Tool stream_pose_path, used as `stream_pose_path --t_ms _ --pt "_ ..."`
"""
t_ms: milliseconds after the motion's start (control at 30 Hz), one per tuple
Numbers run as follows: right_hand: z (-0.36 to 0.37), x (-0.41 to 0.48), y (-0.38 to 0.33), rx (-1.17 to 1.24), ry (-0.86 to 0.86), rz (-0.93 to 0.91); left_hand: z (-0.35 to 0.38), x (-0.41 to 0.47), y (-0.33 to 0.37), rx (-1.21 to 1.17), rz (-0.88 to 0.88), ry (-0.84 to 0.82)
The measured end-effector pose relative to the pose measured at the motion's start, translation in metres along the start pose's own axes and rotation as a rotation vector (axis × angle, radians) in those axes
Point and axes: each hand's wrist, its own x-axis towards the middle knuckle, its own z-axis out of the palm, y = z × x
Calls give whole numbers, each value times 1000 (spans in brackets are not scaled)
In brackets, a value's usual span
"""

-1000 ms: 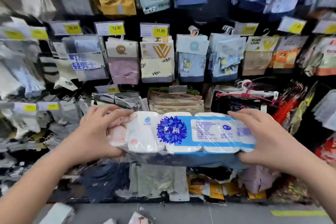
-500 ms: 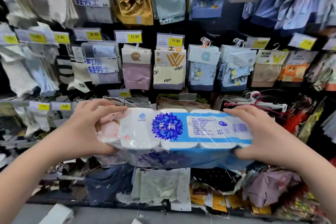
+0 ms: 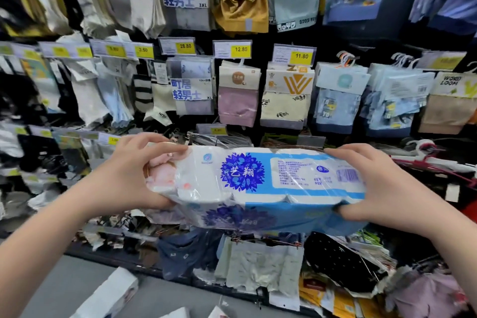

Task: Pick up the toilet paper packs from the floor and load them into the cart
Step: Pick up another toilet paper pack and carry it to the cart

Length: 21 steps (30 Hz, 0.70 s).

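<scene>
Against the hanging display rack (image 3: 291, 90), the view had tilted upward since a second before: a higher row of garment packs came into frame, and the floor (image 3: 67, 289) shrank to a strip below the rack's base. The toilet paper pack (image 3: 258, 183) stayed level in front of the rack's lower rows, carried at the same height between both hands. Left hand (image 3: 124, 178) held the pack's pink-printed end, thumb underneath, fingers over the top. Right hand (image 3: 387, 188) held the barcode end in the same grip. More packs (image 3: 111, 294) lay on the floor below the rack. No cart was in view. Judgement: the pick-up was done; the carry was under way, and the person likely needed to turn from the rack to find the cart.
</scene>
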Motion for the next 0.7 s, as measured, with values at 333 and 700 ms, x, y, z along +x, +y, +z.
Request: stream_pose_path --t_ms 333,700 --pt "6 50 -27 80 -58 -239 -28 -75 11 142 -223 122" --pt "18 68 -52 119 -139 -522 -30 -179 77 211 -506 206"
